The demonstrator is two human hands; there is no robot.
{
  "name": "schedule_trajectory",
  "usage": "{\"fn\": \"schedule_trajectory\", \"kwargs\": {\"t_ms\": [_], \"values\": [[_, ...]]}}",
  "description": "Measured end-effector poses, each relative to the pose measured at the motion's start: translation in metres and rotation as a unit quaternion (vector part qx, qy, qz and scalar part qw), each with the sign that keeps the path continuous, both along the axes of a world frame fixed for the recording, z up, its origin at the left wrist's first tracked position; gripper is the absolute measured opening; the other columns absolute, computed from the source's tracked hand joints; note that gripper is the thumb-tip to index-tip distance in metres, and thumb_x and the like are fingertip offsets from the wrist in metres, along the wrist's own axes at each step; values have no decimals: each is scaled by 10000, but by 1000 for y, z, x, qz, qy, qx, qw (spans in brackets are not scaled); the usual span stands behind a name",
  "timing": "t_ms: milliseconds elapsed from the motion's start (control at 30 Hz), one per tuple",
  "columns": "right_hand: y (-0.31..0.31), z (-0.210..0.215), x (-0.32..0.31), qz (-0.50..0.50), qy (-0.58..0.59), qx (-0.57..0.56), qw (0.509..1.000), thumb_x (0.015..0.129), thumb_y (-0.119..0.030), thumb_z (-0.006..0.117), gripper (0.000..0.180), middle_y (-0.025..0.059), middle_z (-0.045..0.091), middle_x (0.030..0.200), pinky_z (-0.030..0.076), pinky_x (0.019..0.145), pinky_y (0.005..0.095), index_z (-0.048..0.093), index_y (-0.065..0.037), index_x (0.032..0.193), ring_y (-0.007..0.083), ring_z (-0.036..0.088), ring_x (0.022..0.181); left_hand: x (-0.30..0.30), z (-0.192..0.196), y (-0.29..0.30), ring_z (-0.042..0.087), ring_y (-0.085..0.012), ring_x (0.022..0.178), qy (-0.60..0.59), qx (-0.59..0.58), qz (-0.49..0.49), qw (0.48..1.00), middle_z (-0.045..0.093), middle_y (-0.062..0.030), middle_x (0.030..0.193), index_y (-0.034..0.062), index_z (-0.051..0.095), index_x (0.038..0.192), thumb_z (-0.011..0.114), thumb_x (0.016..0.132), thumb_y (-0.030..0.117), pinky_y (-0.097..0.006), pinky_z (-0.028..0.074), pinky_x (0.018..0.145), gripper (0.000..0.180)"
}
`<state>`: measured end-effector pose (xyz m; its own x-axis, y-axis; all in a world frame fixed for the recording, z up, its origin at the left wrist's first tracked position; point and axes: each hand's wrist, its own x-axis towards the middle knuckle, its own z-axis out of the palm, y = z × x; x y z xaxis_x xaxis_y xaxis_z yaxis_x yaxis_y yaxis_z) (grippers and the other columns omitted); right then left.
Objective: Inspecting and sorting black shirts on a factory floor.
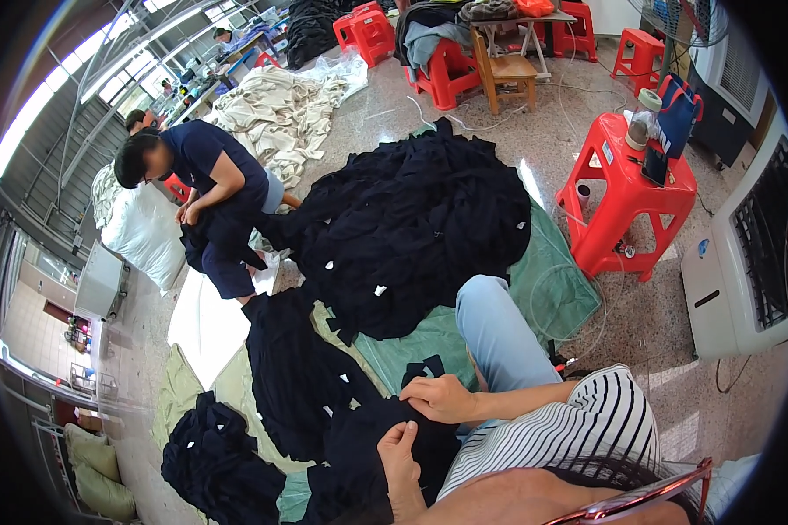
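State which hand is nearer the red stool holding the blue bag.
Right. In the picture, the right hand is below-left of the stool; the left hand is lower and farther left.

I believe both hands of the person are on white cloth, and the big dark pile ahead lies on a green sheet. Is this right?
Not quite: the head view shows that the cloth at the left hand and right hand is dark, not white. The big dark pile ahead does lie on a green sheet.
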<state>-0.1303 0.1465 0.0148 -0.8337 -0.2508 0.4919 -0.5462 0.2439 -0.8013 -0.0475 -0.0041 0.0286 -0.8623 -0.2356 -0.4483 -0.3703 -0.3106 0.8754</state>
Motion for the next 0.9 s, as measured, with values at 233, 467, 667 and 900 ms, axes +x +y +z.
{"fn": "schedule_trajectory", "kwargs": {"t_ms": [233, 467, 667, 900], "values": [[-1, 1, 7, 73, -149, 22, 986, 908, -284, 649, 242, 103, 641, 684, 471, 514, 441, 519, -87, 962, 345, 637, 602, -16, -4, 0, 556, -76, 735, 123, -29, 170, 977, 636, 3, 834, 18, 645, 894, 677, 886, 10, -209, 462, 695, 34], [7, -4, 10, 189, -27, 25, 981, 795, -188, 731, 238, 88, 558, 822, 461, 554, 417, 572, -56, 912, 312, 601, 692, -29, -17, 10, 512, -61, 684, 133, -265, 116, 948, 601, 10, 762, 8, 634, 833, 651, 919, 63, -223, 417, 616, 104], [15, 1, 8, 168, 7, 55, 984, 796, -133, 716, 208, 84, 563, 841, 468, 565, 410, 575, -58, 931, 306, 609, 702, -22, -8, -2, 575, -84, 670, 71, -23, 21, 997, 669, -38, 790, -43, 683, 880, 689, 889, 37, -204, 452, 626, 81], [12, 2, 5, 186, -19, 4, 982, 786, -105, 717, 192, 84, 575, 861, 489, 599, 394, 579, -64, 914, 302, 628, 744, -13, -13, -17, 608, -112, 707, -6, 44, 2, 999, 686, -61, 817, -37, 692, 895, 701, 876, 41, -219, 478, 651, 80]]}}
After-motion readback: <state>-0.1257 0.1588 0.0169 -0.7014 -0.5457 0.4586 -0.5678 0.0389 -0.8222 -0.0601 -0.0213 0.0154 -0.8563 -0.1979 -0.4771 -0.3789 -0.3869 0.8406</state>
